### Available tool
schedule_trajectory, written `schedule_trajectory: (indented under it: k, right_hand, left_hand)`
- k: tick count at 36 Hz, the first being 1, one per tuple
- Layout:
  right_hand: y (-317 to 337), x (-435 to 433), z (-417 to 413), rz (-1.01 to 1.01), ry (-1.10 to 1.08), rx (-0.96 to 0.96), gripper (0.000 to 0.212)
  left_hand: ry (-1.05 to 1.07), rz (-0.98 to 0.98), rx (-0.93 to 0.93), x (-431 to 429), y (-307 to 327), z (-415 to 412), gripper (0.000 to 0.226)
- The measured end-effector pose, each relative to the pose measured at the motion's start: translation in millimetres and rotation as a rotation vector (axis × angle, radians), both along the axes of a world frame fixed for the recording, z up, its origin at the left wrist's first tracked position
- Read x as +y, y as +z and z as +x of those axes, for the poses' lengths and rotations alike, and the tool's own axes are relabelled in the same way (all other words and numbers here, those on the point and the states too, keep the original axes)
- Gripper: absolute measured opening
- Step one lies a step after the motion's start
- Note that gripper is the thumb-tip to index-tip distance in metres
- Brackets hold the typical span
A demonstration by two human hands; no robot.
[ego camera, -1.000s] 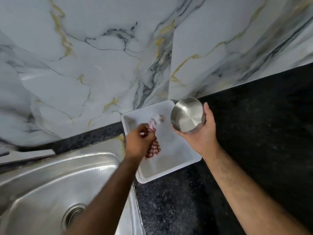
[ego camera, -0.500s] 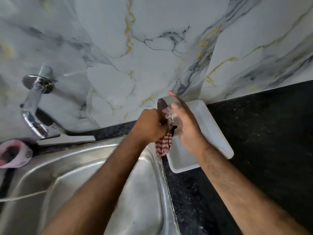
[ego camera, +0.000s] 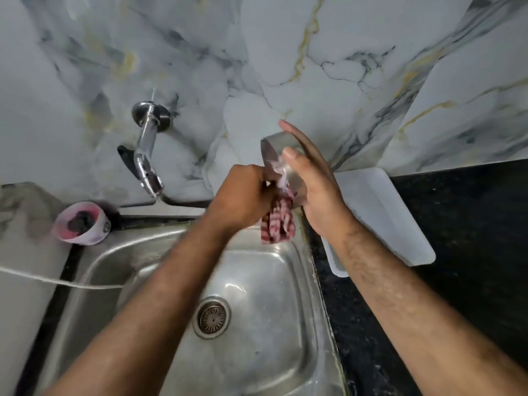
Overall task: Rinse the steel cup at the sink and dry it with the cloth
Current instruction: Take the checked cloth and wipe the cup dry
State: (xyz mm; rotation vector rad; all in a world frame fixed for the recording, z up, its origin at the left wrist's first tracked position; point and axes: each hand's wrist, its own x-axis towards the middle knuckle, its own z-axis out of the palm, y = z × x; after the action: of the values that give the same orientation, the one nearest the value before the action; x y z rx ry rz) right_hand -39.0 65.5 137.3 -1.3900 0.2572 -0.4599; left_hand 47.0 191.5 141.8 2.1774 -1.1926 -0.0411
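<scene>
Where a second ago cloth and cup were apart over the white plastic tray (ego camera: 400,224), the left hand (ego camera: 243,195) now fists the red-checked cloth (ego camera: 278,224) against the round steel cup (ego camera: 275,144) – gripped sideways by the right hand (ego camera: 317,190) at the steel sink's (ego camera: 271,281) edge. Drying has begun – rinsing looks finished.

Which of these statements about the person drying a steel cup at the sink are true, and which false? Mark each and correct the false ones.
1. The right hand holds the steel cup. True.
2. The left hand grips a plain blue cloth. False: the cloth is red and white checked.
3. Water is pouring from the tap. False: no stream shows.
4. A white tray lies on the dark counter, right of the sink. True.
5. The cup sits in the sink basin. False: it is held up near the wall.
</scene>
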Motion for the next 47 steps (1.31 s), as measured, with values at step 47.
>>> schedule_trajectory:
  k: [47]
  right_hand:
    - [-38, 40, 3, 0.9, 0.095, 0.429, 0.063]
  left_hand:
    - [0.04, -0.502, 0.056, 61, -20, -11, 0.013]
